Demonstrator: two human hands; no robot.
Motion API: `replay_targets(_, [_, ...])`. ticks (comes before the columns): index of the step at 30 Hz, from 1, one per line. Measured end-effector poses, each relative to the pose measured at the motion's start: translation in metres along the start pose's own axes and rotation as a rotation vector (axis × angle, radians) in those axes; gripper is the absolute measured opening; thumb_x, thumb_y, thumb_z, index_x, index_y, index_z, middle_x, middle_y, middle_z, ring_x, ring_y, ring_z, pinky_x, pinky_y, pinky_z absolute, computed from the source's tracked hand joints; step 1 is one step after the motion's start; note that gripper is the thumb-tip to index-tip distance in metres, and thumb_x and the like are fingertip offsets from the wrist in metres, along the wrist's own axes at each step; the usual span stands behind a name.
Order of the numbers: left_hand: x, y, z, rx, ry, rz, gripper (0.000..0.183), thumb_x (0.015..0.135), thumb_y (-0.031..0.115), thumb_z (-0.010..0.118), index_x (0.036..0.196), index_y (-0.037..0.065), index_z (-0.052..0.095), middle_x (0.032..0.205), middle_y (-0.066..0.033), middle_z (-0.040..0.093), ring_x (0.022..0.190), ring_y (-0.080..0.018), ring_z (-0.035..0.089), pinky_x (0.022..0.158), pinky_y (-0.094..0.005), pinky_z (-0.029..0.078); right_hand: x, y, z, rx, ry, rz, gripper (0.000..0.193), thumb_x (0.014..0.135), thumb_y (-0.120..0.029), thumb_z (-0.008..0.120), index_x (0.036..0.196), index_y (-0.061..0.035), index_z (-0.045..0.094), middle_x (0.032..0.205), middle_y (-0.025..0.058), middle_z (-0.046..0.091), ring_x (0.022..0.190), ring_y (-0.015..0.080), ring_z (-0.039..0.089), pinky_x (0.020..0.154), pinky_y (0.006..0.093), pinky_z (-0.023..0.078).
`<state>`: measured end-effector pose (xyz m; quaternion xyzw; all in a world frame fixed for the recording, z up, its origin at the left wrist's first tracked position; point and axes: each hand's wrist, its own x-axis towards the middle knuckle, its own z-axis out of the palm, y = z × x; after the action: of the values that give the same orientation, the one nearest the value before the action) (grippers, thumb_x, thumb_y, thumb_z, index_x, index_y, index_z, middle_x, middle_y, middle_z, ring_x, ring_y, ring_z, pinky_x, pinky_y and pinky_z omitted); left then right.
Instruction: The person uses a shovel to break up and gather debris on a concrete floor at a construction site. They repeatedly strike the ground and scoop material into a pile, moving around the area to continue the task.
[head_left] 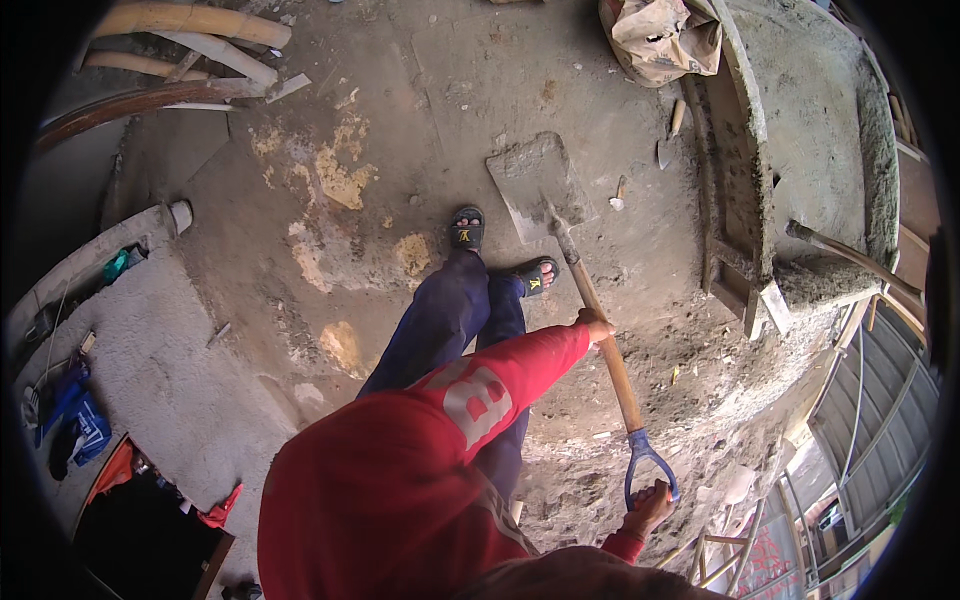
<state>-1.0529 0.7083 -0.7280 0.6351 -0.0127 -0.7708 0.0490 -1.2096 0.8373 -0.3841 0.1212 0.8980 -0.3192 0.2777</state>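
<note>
A long shovel (592,290) slants across the middle of the head view, with a wooden shaft and a blue D-shaped grip (637,450). Its broad blade (540,180), coated in grey mortar, rests on the floor ahead of my sandalled feet. My left hand (597,326), in a red sleeve, is closed around the shaft about midway. At the top end, my right hand (652,507) is wrapped round the D-grip. A trowel (672,136) with a wooden handle lies beyond the blade to the right. Closer to the blade sits a small wooden-handled piece (618,194).
To the right stands a plank formwork (745,180) beside a grey cement surface (820,130); a wooden-handled tool (855,256) leans across it. A crumpled paper sack (662,42) is at the far right. Poles (190,25) lie far left. Rubble (600,490) covers ground near me.
</note>
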Motion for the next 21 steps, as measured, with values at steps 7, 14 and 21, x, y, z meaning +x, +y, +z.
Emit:
replay_targets(7, [0.049,0.093,-0.046,0.127,0.393,0.334,0.062,0.084,0.026,0.073,0.117,-0.009,0.034,0.104,-0.0255,0.061,0.093,-0.0331,0.067,0.077,-0.0385,0.055,0.036,-0.019,0.117,-0.067,-0.181,-0.066,0.027,0.087,-0.006,0.059,0.071,-0.0168,0.039,0.055,-0.0053,0.037,0.042,0.0051,0.032,0.039,0.0246,0.028])
replay_targets(14, [0.077,0.258,-0.281,-0.111,0.509,0.424,0.039,0.09,0.02,0.067,0.114,-0.006,0.051,0.1,-0.0189,0.061,0.085,-0.0314,0.066,0.075,-0.0458,0.058,-0.091,-0.032,0.318,0.05,-0.483,-0.097,0.025,0.086,-0.003,0.062,0.073,-0.0124,0.043,0.058,-0.0013,0.045,0.044,0.0091,0.043,0.041,0.0242,0.035])
replay_targets(21, [-0.019,0.361,-0.402,-0.575,0.457,0.516,0.025,0.097,0.016,0.06,0.111,-0.003,0.053,0.084,-0.0086,0.053,0.073,-0.023,0.06,0.076,-0.0409,0.06,-0.213,-0.026,0.432,0.076,-0.752,-0.412,0.011,0.086,-0.006,0.067,0.086,-0.0041,0.056,0.068,0.0025,0.055,0.057,0.0102,0.053,0.051,0.0275,0.044])
